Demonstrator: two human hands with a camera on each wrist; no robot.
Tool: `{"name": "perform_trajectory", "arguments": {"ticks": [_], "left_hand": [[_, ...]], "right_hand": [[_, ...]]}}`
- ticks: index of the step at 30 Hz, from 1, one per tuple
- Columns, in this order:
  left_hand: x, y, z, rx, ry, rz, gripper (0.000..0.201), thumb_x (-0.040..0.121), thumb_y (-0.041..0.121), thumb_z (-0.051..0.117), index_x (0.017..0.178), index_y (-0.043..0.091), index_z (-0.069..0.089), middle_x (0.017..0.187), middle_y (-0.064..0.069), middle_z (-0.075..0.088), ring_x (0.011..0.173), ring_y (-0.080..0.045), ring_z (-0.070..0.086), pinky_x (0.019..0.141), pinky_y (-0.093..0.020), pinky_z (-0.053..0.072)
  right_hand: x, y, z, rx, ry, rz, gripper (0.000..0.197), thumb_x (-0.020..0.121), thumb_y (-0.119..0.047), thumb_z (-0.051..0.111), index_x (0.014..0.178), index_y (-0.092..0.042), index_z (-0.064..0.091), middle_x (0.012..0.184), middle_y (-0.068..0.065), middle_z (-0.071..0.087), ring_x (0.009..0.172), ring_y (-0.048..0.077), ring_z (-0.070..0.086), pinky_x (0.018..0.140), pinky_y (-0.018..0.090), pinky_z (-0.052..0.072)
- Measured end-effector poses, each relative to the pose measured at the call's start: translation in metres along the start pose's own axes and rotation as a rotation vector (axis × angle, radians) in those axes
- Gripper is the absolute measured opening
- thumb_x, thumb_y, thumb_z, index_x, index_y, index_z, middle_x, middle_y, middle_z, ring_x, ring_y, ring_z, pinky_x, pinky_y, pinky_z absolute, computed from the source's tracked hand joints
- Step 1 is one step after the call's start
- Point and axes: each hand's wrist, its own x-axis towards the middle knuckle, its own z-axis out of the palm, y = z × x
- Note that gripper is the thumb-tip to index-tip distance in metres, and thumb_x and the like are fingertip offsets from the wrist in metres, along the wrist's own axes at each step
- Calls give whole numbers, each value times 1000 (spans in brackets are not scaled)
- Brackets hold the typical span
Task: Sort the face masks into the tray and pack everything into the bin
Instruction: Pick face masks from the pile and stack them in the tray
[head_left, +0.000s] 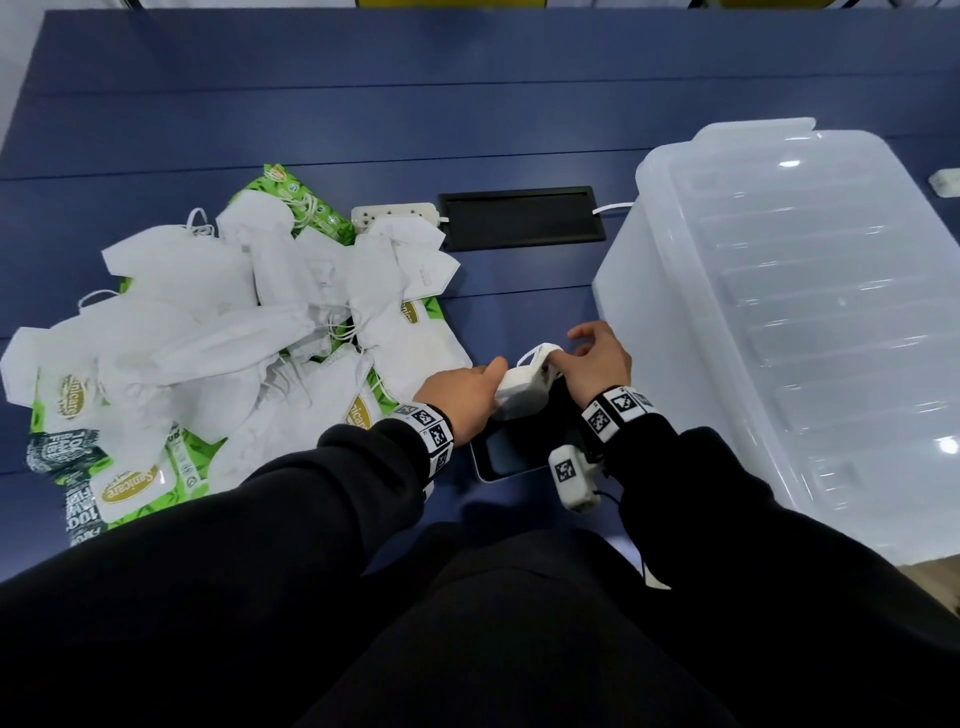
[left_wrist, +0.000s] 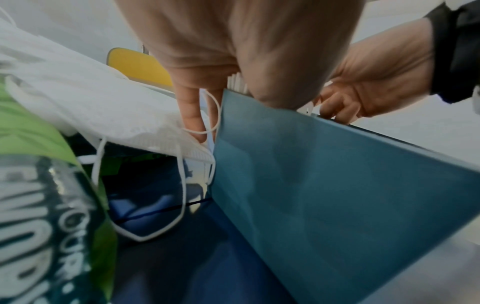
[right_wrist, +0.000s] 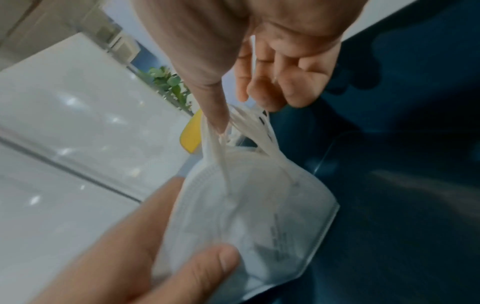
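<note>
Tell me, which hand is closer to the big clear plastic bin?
The right hand: it is just beside the clear plastic bin. The left hand is farther away, across the folded white face mask both hold.

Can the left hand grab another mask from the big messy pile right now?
Probably not yet. The left hand already holds the folded white face mask over the dark tray. The pile of white masks lies close beside it, unblocked.

a dark blue tabletop (head_left: 363, 104) with a black cable hatch (head_left: 521, 217); a yellow chair back (left_wrist: 140, 65) and green plant (right_wrist: 168, 82) stand beyond.
</note>
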Motion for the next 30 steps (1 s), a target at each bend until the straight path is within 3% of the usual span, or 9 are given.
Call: {"name": "perform_trajectory", "arguments": {"ticks": [3,7,13,17,21,24,27,30], "left_hand": [[0,-1,1,-2,-5,-6,28,96,24,56,112,19,34,100,-9,64,80,-37,61,65,-41,48],[0,-1,0,-15,-16,-4,27,96,24,56,111,19,34,99,-9,64,80,-37,61,66,-43,49],[0,-2,-3,-34,-30,15,29,97,29,56,113,18,34,102,-11,64,84,-37,61,70,-45,52],[-2,0,-4,-35,-27,23,28,97,28,55,114,17,35,103,-12,64,87,-38,62,71,-45,52],[-2,-1,-6,-38,-44,15,28,99,29,53,115,17,35,105,-12,64,88,-38,62,75,-47,53],[-2,0,-5,-31,-48,23,26,99,30,54,112,18,35,105,-12,64,88,-37,61,71,-44,50],[-3,0,-2,-24,-36,14,26,98,28,55,109,20,33,103,-11,63,85,-35,60,66,-40,45],[-3,1,-2,-35,-37,9,27,98,28,56,114,18,36,105,-12,64,88,-36,61,68,-40,46]], "right_hand": [[3,-7,-2,129,-19,170,35,68,-27,84,93,-22,60,87,8,70,58,21,70,51,33,59],[5,-8,-3,236,-78,240,25,69,-9,86,82,-14,65,91,17,74,67,27,76,56,51,62],[0,-17,-5,84,-98,113,7,74,-16,81,76,-19,74,73,1,73,67,18,71,54,40,63],[4,-21,0,-113,-162,40,6,74,-23,77,68,-26,77,61,-14,70,65,11,71,62,36,64],[6,-26,1,-250,-184,48,14,79,-16,67,73,-19,80,69,-5,73,64,18,68,62,24,57],[9,-25,-1,-316,-204,95,18,80,-17,64,70,-17,78,67,1,74,59,25,72,67,29,62],[10,-24,-4,-266,-238,141,14,84,-15,69,72,-18,75,63,-2,73,50,22,71,58,26,60],[10,-24,-7,-227,-229,155,9,84,-16,72,76,-18,76,68,-1,74,51,23,72,53,25,58]]}}
